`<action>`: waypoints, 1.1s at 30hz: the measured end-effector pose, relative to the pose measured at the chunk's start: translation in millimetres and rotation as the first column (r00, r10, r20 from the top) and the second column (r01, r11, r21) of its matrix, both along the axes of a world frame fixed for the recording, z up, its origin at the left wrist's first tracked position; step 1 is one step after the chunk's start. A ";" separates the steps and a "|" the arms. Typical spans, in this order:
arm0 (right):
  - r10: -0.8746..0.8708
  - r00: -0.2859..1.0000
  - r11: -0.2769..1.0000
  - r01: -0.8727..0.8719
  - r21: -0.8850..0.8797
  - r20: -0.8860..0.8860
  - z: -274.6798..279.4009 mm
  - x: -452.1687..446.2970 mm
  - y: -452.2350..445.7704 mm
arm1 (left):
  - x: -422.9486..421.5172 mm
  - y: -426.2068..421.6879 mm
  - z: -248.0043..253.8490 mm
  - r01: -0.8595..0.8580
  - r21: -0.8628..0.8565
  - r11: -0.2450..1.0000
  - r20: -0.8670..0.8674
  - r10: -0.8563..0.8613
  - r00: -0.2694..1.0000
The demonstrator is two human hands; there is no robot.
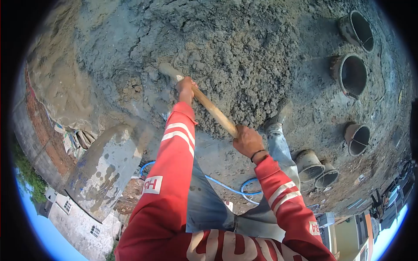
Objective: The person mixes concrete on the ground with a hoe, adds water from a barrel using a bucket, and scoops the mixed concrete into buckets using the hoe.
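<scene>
Both my hands are closed around a long wooden-handled tool [216, 114] that slants across the middle of the view. My left hand [186, 87] grips it near its grey, mud-caked far end, and my right hand [250, 141] holds the near end of the shaft. The tool's working head is hidden or coated, so its kind is unclear. Beneath and beyond it spreads a heap of wet grey mix [244, 65], lumpy on the right and smoother on the left.
Several mortar-stained buckets [353, 76] stand along the right. A blue hose [226, 186] loops on the ground behind my legs. At left are a large grey-splashed drum-like container [104, 163] and some sacks [77, 141]. My boot [274, 128] stands at the heap's edge.
</scene>
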State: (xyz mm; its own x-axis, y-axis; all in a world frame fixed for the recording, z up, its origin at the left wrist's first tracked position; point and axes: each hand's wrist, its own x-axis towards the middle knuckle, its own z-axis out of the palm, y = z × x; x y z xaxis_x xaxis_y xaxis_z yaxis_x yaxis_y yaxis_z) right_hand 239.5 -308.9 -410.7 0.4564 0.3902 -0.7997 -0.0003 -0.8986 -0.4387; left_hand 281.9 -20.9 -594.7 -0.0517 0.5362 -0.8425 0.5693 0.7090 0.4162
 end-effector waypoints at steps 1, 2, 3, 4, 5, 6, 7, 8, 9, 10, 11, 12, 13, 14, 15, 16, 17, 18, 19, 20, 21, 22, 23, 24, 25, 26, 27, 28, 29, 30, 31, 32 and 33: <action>0.006 1.000 0.999 -0.006 0.037 -0.009 0.8 7.1 -29.1 | -3.2 -29.1 2.5 -0.077 -0.032 0.997 0.094 0.080 0.992; 0.000 1.000 0.997 0.002 0.083 -0.024 4.4 10.8 -57.6 | -13.3 -54.5 14.1 -0.085 -0.062 0.994 0.062 0.089 0.994; -0.013 0.999 0.993 0.018 0.113 -0.042 9.5 18.2 -81.8 | -3.2 -72.0 22.5 -0.085 -0.080 0.993 0.070 0.090 0.993; -0.021 0.997 0.990 0.030 0.135 -0.068 17.4 18.2 -111.2 | -3.7 -94.6 29.8 -0.078 -0.092 0.993 0.016 0.080 0.997; 0.009 0.999 0.989 -0.002 0.147 -0.045 14.2 13.1 -145.5 | -11.6 -119.1 38.4 -0.110 -0.111 0.988 0.082 0.119 0.990; 0.040 0.999 0.987 -0.038 0.159 -0.010 2.6 11.5 -177.7 | -21.4 -141.9 41.3 -0.216 -0.120 0.969 0.065 0.224 0.972; 0.045 0.999 0.987 -0.041 0.157 -0.024 -6.9 9.7 -207.4 | -24.2 -169.6 68.9 -0.260 -0.155 0.953 0.090 0.276 0.957; 0.051 0.998 0.987 -0.043 0.155 -0.047 -10.8 4.7 -231.8 | -34.4 -193.6 89.9 -0.246 -0.164 0.955 0.164 0.273 0.948; 0.044 0.998 0.987 -0.036 0.155 -0.049 -10.0 1.8 -249.6 | -52.0 -213.1 92.7 -0.321 -0.196 0.926 0.163 0.354 0.921; 0.076 0.997 0.990 -0.076 0.122 0.006 -8.8 0.9 -264.2 | -63.3 -232.0 117.5 -0.312 -0.189 0.931 0.200 0.348 0.916; 0.114 0.992 0.989 -0.118 0.085 0.052 -3.4 -3.0 -276.8 | -74.5 -246.7 140.6 -0.321 -0.195 0.927 0.249 0.364 0.897; 0.136 0.989 0.987 -0.140 0.080 0.059 9.3 -5.6 -288.2 | -80.6 -258.5 169.2 -0.335 -0.197 0.921 0.253 0.378 0.890; 0.154 0.986 0.985 -0.159 0.074 0.062 31.7 -8.3 -294.6 | -85.1 -265.1 196.0 -0.346 -0.198 0.917 0.253 0.389 0.886; 0.144 0.986 0.988 -0.149 0.046 0.081 62.6 -12.3 -293.3 | -90.8 -267.0 219.1 -0.347 -0.199 0.916 0.242 0.389 0.889; 0.104 0.991 0.991 -0.111 0.073 0.086 96.3 -14.0 -288.0 | -94.4 -267.1 237.5 -0.348 -0.209 0.914 0.228 0.392 0.891; 0.067 0.989 0.998 -0.068 -0.002 0.128 122.6 -33.5 -284.2 | -97.8 -263.6 246.0 -0.347 -0.220 0.912 0.214 0.393 0.895; 0.079 0.996 0.993 -0.075 -0.095 0.042 160.1 -33.0 -261.5 | -98.6 -254.9 243.1 -0.346 -0.226 0.911 0.204 0.392 0.897; 0.043 0.999 0.987 -0.038 -0.154 0.027 179.5 -50.1 -244.9 | -94.4 -242.8 230.7 -0.269 -0.268 0.925 0.132 0.312 0.941; 0.011 0.998 0.980 -0.022 -0.198 -0.056 191.5 -57.4 -214.0 | -89.6 -230.4 212.1 -0.195 -0.314 0.929 0.062 0.225 0.972; -0.073 0.997 0.965 0.060 -0.256 -0.039 191.4 -60.8 -170.2 | -84.0 -213.6 164.5 -0.077 -0.366 0.927 0.050 0.102 0.994; -0.148 0.988 0.944 0.132 -0.304 -0.032 163.4 -74.6 -131.7 | -65.4 -195.5 111.4 0.037 -0.411 0.911 -0.026 -0.052 0.998; -0.314 0.946 0.924 0.285 -0.257 -0.080 131.6 -75.8 -97.7 | -31.4 -179.7 84.9 0.174 -0.410 0.895 -0.018 -0.199 0.980; -0.445 0.887 0.881 0.408 -0.241 -0.127 107.9 -66.4 -60.9 | -7.8 -161.4 43.6 0.374 -0.299 0.878 -0.033 -0.401 0.916; -0.550 0.820 0.834 0.532 -0.145 -0.158 87.3 -67.5 -31.0 | 25.0 -143.2 34.7 0.484 -0.204 0.851 -0.010 -0.496 0.868; -0.600 0.778 0.800 0.585 -0.136 -0.187 80.0 -57.6 -0.7 | 55.3 -122.4 37.4 0.605 -0.133 0.785 0.002 -0.610 0.792; -0.642 0.735 0.765 0.634 -0.117 -0.218 70.0 -45.3 25.7 | 74.7 -98.4 27.5 0.638 -0.067 0.767 0.051 -0.636 0.770; -0.637 0.757 0.770 0.632 -0.082 -0.147 60.2 -41.2 43.0 | 97.6 -73.8 41.1 0.654 -0.033 0.756 0.078 -0.650 0.756; -0.634 0.770 0.773 0.633 -0.045 -0.069 51.5 -36.5 55.9 | 114.0 -51.8 53.5 0.641 0.017 0.767 0.131 -0.638 0.759; -0.636 0.768 0.772 0.635 -0.038 -0.073 46.3 -27.6 65.5 | 126.9 -31.6 65.3 0.624 0.069 0.778 0.186 -0.625 0.758; -0.603 0.795 0.797 0.604 -0.001 -0.058 43.4 -17.3 73.2 | 136.5 -15.0 78.4 0.597 0.095 0.797 0.212 -0.602 0.770; -0.570 0.821 0.820 0.571 0.036 -0.038 39.5 -8.0 79.9 | 143.6 0.1 90.4 0.574 0.122 0.810 0.243 -0.585 0.774; -0.570 0.821 0.820 0.571 0.043 -0.037 29.9 -3.0 86.3 | 150.0 8.1 107.3 0.522 0.159 0.838 0.250 -0.546 0.800; -0.554 0.833 0.829 0.552 0.090 -0.012 17.5 -4.1 91.9 | 153.8 19.1 114.3 0.520 0.220 0.825 0.240 -0.562 0.791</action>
State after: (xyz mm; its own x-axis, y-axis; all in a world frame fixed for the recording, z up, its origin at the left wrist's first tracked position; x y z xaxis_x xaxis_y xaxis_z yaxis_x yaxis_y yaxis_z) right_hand 235.4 -217.1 -393.2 0.6277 0.1358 -0.7665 -0.4789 -0.7089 -0.5177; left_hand 435.7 -1.8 -480.4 0.5090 0.5129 -0.6912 0.6852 0.2445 0.6860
